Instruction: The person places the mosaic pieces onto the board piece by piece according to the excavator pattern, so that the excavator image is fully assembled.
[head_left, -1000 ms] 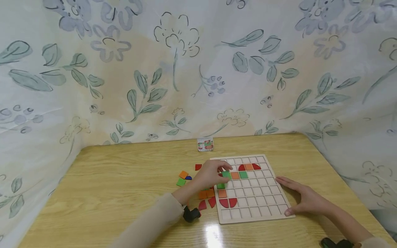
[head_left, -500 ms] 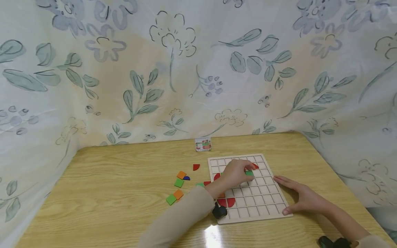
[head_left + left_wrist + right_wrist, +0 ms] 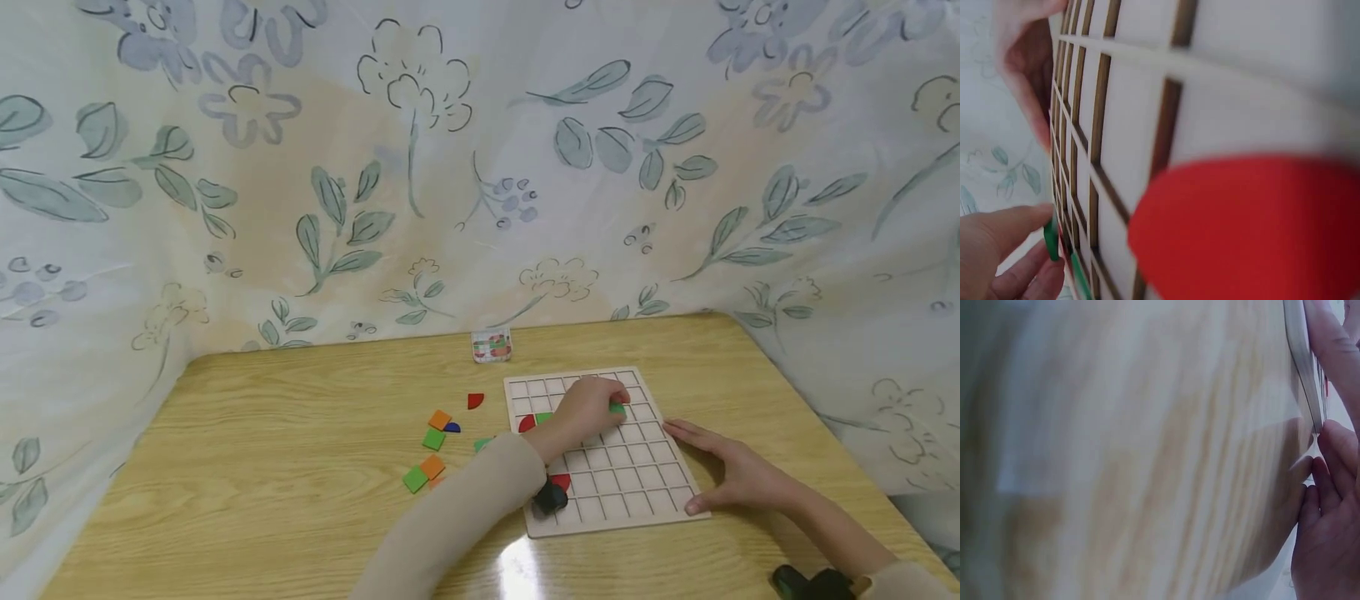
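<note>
My left hand is over the upper right part of a pale gridded board and pinches a green square tile between thumb and fingers, close to the board's surface. The hand and sleeve hide some of the pieces set on the board. A red quarter-round piece and a green square show at the left of the grid. A red piece looms large in the left wrist view. My right hand rests along the board's right edge, fingers extended, thumb at the near right corner.
Loose pieces lie left of the board: an orange square, a green square, a blue half-round piece, a red quarter-round and several others. A small pattern card is at the table's back edge, before a floral cloth.
My left hand has moved right across the board from its left columns, carrying the green tile to the upper right. My right hand has stayed at the board's edge.
</note>
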{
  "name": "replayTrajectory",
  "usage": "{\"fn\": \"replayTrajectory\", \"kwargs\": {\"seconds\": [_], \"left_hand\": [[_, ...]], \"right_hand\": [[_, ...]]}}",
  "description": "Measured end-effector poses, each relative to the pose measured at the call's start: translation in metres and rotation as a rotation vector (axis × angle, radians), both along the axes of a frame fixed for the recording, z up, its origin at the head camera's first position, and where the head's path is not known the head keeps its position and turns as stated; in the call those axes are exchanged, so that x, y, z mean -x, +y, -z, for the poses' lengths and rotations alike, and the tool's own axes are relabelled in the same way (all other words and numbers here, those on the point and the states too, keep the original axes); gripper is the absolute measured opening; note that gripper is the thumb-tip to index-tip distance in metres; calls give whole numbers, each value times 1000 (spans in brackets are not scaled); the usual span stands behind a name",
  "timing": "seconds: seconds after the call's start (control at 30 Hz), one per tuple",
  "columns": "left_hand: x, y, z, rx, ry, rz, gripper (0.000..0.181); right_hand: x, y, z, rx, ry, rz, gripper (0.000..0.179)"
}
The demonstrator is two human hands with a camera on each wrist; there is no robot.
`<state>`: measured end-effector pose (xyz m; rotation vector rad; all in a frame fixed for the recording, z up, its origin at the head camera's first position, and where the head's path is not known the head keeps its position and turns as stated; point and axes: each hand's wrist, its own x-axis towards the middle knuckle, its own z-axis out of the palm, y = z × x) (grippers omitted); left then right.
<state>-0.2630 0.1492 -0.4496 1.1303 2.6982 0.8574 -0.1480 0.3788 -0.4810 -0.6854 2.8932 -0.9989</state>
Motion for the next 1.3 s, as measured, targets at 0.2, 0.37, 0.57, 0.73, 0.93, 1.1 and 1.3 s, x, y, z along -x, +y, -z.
{"fn": "replayTrajectory", "kwargs": {"seconds": [0.2,0.37,0.57,0.73,0.93,1.1,1.3], "left_hand": [[4,4,1,10,18,3,19],[2,9,0,38,3,7,19],[-1,12,-1,59,-16,15,22],[-2,10,0,51,-23,32,23],[-4,9,-1,65,-5,36,22],[-6,2,-4,86,-25,60,22],[-1,-15,-17,150,-54,128,26]], "right_hand": [[1,-2,-2,3,-11,-5,97],[-1,-1,-4,10,-25,-3,97],[0,-1,-5,2,-20,0,97],[0,0,-2,1,-48,27,98],[0,1,-1,-1,-47,35,99],[0,0,-1,3,-41,27,98],[-1,-1,-2,2,-26,16,97]]}}
